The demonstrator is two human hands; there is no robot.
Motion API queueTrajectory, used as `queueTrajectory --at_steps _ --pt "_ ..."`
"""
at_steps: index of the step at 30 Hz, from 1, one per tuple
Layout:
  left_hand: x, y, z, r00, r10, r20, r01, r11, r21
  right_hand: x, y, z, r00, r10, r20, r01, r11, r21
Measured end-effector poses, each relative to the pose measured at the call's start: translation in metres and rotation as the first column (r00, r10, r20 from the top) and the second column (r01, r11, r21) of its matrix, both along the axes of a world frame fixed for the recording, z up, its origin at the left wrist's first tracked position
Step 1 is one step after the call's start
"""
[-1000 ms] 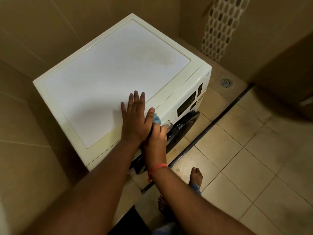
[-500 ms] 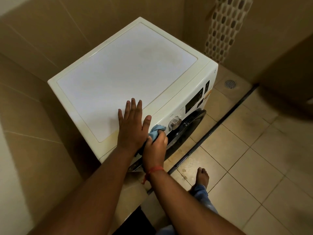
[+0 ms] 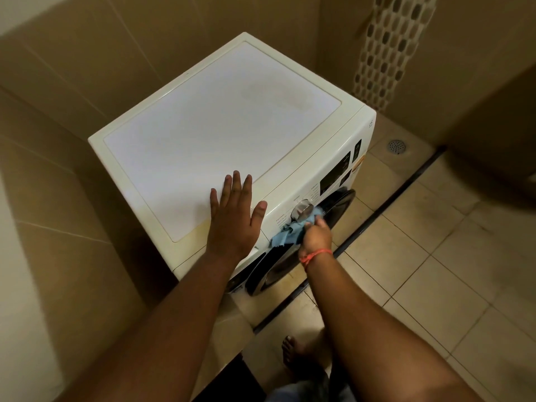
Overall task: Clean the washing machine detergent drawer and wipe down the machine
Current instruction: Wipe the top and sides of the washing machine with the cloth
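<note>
Since half a second ago the right hand (image 3: 316,233) has slid with its cloth along the front panel — from beside the left thumb, left of the dial, to the dial's lower right edge — while the left hand has stayed flat on top. That right hand has its fingers curled round a crumpled blue cloth (image 3: 291,232), pressing it to the panel so that one end touches the silver dial (image 3: 301,211) and the ragged other end trails toward the left. A red thread bracelet (image 3: 314,254) circles its wrist.

The left hand (image 3: 236,216) lies palm down with fingers straight and spread on the front edge of the washing machine (image 3: 220,120), holding nothing, its thumb reaching toward the panel. The machine's white top shows a faint brownish smudge toward the back right. Right of the dial sits a dark display (image 3: 335,177), and below the panel the dark round door (image 3: 278,265) curves under the right wrist. The detergent drawer cannot be made out — the left hand and forearm cover that corner of the panel.

Around the machine are beige tiled walls, a tiled floor with a dark channel (image 3: 377,210) running across it, a round floor drain (image 3: 396,145), and a white perforated basket (image 3: 385,47) behind. A bare foot (image 3: 293,353) stands on the floor below the arms.
</note>
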State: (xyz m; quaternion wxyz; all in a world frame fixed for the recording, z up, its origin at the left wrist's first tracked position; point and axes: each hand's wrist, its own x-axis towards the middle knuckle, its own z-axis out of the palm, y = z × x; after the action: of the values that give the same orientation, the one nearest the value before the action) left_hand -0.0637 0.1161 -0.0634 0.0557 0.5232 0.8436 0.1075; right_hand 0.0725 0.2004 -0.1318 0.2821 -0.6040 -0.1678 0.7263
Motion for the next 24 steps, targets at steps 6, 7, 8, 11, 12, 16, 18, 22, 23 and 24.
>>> queueTrajectory --at_steps 6,7,8,11,12,16,18,22,23,24 --pt "0.0 0.002 -0.004 1.0 0.01 0.001 -0.01 1.0 0.003 0.02 0.06 0.02 0.969 0.136 0.205 -0.189 0.945 0.268" --pt "0.001 0.004 -0.005 1.0 0.009 0.009 -0.009 1.0 0.004 0.019 0.063 0.022 0.95 0.157 0.27 -0.241 0.917 0.316" --pt "0.002 0.005 -0.005 1.0 0.006 0.015 -0.006 1.0 0.006 0.018 0.063 0.024 0.932 0.164 0.322 -0.283 0.886 0.367" --pt "0.007 0.01 -0.006 1.0 -0.005 0.023 0.004 1.0 0.003 0.008 0.04 0.034 0.875 0.145 0.462 -0.412 0.726 0.551" --pt "0.009 0.012 -0.006 1.0 -0.009 0.023 0.009 1.0 0.0 0.005 0.028 0.035 0.837 0.136 0.53 -0.484 0.636 0.601" --pt "0.012 0.023 -0.004 0.999 -0.033 0.019 0.033 0.999 -0.005 0.006 0.006 0.032 0.696 0.072 0.714 -0.694 0.323 0.644" --pt "0.011 0.025 -0.003 0.999 -0.042 0.002 0.042 0.999 -0.004 0.007 0.017 0.03 0.708 0.086 0.701 -0.684 0.33 0.65" --pt "0.005 0.023 -0.002 1.0 -0.031 0.002 0.031 0.999 -0.005 0.006 0.04 0.022 0.806 0.177 0.565 -0.542 0.607 0.582" --pt "0.004 0.021 -0.002 1.0 -0.027 0.006 0.027 1.0 -0.003 0.007 0.045 0.02 0.83 0.207 0.517 -0.501 0.683 0.531" --pt "0.003 0.019 -0.002 1.0 -0.022 0.01 0.022 1.0 -0.002 0.009 0.052 0.014 0.854 0.227 0.468 -0.46 0.75 0.476"
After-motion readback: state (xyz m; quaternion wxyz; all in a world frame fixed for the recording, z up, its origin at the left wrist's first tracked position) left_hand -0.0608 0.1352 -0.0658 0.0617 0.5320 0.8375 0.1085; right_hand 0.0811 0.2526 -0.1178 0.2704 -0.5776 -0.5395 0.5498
